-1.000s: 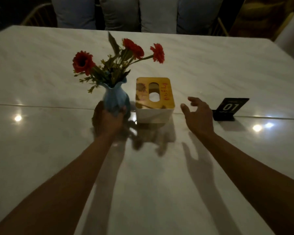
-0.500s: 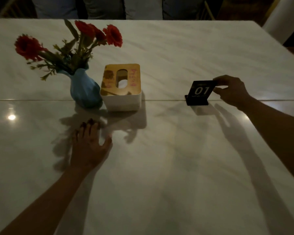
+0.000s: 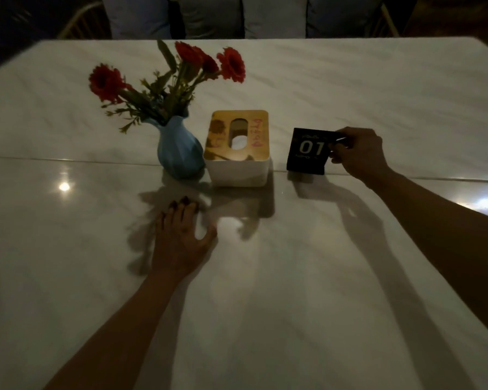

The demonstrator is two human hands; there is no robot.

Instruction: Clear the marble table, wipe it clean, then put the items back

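Closer to the tissue box now than half a second ago, the black "01" number sign [image 3: 307,151] is travelling left through the centre of the frame in my right hand [image 3: 358,154], which is pinching its right edge between thumb and curled fingers. I cannot tell whether its base is touching the marble table [image 3: 265,291] or hanging just above it. My left hand [image 3: 182,239] is resting flat on the marble at lower centre-left, fingers straight and holding nothing, just in front of the blue vase [image 3: 179,153] of red flowers [image 3: 166,80]. That vase is standing upright at centre-left, touching or almost touching the tissue box [image 3: 237,149] with its wooden lid, and the sign is coming in just to the right of the box.

Judging by the row forming along the table's seam, I am putting the items back, and this sign looks like the last of them. Next I am needing to set it squarely beside the box, digits facing me, then let go without tipping it.
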